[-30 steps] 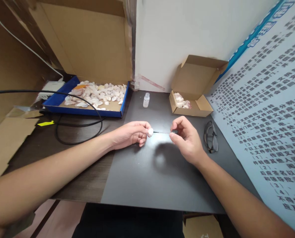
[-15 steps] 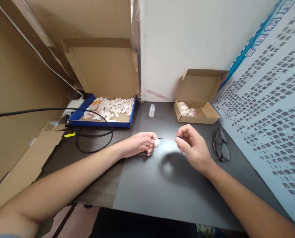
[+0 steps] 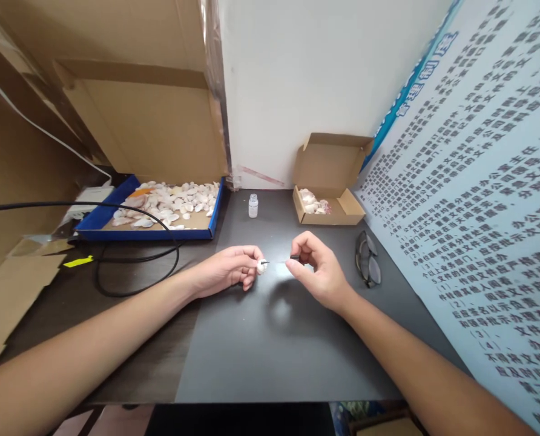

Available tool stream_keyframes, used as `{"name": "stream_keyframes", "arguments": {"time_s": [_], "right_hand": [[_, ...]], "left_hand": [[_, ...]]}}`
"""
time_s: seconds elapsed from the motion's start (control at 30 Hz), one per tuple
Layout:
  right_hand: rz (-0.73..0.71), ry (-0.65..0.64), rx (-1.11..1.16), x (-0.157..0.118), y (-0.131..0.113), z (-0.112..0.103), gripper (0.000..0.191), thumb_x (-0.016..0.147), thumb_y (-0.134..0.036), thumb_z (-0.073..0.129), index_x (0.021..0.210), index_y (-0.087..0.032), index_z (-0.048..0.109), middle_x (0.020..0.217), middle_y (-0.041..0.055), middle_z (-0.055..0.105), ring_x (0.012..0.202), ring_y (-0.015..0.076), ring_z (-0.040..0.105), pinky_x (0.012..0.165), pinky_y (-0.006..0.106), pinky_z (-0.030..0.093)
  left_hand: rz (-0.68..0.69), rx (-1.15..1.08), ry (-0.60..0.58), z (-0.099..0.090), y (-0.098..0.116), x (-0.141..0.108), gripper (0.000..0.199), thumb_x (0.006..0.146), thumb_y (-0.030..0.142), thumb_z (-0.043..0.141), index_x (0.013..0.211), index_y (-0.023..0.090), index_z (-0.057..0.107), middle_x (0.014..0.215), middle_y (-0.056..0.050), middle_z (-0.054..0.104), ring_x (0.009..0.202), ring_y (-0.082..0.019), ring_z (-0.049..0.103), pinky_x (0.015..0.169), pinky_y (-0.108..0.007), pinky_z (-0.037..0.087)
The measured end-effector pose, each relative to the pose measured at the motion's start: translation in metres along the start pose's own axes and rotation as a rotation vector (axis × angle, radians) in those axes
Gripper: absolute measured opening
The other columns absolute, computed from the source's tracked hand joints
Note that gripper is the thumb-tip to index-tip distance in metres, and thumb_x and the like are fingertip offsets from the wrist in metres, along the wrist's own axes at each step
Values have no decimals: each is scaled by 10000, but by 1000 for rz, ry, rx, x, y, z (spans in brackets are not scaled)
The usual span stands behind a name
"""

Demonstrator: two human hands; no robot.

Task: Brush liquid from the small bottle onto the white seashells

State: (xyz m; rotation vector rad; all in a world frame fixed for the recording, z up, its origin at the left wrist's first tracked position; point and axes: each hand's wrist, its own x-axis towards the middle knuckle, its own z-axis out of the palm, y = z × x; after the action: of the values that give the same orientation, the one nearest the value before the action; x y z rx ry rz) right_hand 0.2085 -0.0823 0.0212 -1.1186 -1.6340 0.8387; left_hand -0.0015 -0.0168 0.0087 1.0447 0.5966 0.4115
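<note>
My left hand (image 3: 236, 266) is closed, pinching a small whitish, ribbed seashell (image 3: 261, 269) between thumb and fingers above the dark desk. Facing it, my right hand (image 3: 319, 272) is closed on the dark handle of a thin applicator brush (image 3: 296, 258). Its slender shaft points left, and the dark tip lies over the shell's face; whether it touches I cannot tell. Beyond both hands stands a small clear bottle (image 3: 252, 207) with a white label, upright and without a cap on it.
A blue-edged cardboard tray (image 3: 145, 235) of many seashells stands back left, with a black cable (image 3: 136, 260) looping before it. At back right is an open cardboard box (image 3: 331, 219) with shells. Dark glasses (image 3: 367, 260) lie right of my right hand, beside a printed poster (image 3: 460, 181).
The view has swung right, so everything sits further left. The brush tip has come from beside the shell's upper edge to over its face. The shell appears turned, showing its ribs.
</note>
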Motion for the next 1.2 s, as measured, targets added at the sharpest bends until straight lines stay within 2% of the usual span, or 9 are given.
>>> {"name": "stream_keyframes", "arguments": {"time_s": [0.2, 0.4, 0.57, 0.67, 0.77, 0.83, 0.97, 1.1, 1.2], "right_hand": [[2, 18, -84, 2, 2, 0, 134, 777, -171, 560, 775, -228, 439, 625, -66, 431, 541, 104, 397, 535, 246, 349], [19, 19, 36, 1, 0, -2, 107, 816, -220, 549, 798, -225, 444, 633, -68, 422, 519, 97, 390, 513, 245, 334], [52, 41, -73, 4, 0, -1, 146, 764, -195, 590, 768, -224, 447, 612, -72, 418, 528, 98, 382, 520, 243, 333], [41, 48, -12, 4, 0, -1, 134, 786, -221, 583, 789, -224, 448, 618, -72, 422, 514, 94, 387, 502, 240, 326], [30, -2, 38, 3, 0, -1, 127, 810, -238, 580, 812, -224, 454, 642, -65, 440, 520, 94, 404, 500, 240, 335], [25, -9, -28, 2, -1, -1, 142, 797, -214, 593, 799, -224, 452, 642, -64, 444, 531, 96, 407, 513, 242, 342], [-9, 58, -120, 2, -3, -3, 166, 780, -191, 600, 781, -230, 439, 600, -76, 416, 513, 96, 371, 506, 243, 326], [-7, -21, -65, 3, -4, -3, 135, 793, -225, 589, 780, -227, 454, 638, -56, 456, 542, 104, 415, 516, 244, 344], [25, 5, -161, 3, -2, -2, 159, 780, -206, 609, 774, -226, 451, 615, -66, 433, 529, 100, 394, 523, 247, 340]], "left_hand": [[1, -3, -13, -2, -2, 1, 81, 783, 189, 654, 811, 135, 601, 679, 8, 565, 564, -80, 483, 560, -219, 440], [3, 26, -20, 0, 0, 1, 89, 786, 208, 662, 790, 142, 602, 651, 12, 560, 559, -83, 492, 561, -214, 432], [3, 30, -18, -1, 0, 1, 95, 776, 212, 668, 800, 146, 605, 641, 17, 555, 560, -88, 494, 565, -221, 429], [-1, 32, -16, -1, 0, 1, 100, 768, 217, 668, 793, 148, 600, 636, 18, 547, 562, -89, 493, 567, -224, 427], [-7, 50, -17, 0, 0, 1, 107, 763, 223, 671, 774, 151, 592, 620, 23, 535, 558, -90, 490, 570, -224, 420], [-7, 55, -11, 1, 0, 0, 105, 762, 223, 672, 776, 153, 594, 623, 22, 538, 562, -92, 493, 574, -226, 419], [-5, 54, -13, 1, 1, 0, 108, 763, 229, 674, 785, 151, 601, 635, 19, 544, 564, -92, 493, 570, -226, 419], [-2, 54, -15, 0, 0, 0, 111, 763, 229, 675, 786, 151, 599, 631, 20, 541, 564, -91, 496, 573, -222, 423], [0, 56, -14, 0, 0, 0, 104, 768, 224, 670, 794, 151, 601, 638, 20, 547, 566, -89, 501, 574, -219, 426]]}}
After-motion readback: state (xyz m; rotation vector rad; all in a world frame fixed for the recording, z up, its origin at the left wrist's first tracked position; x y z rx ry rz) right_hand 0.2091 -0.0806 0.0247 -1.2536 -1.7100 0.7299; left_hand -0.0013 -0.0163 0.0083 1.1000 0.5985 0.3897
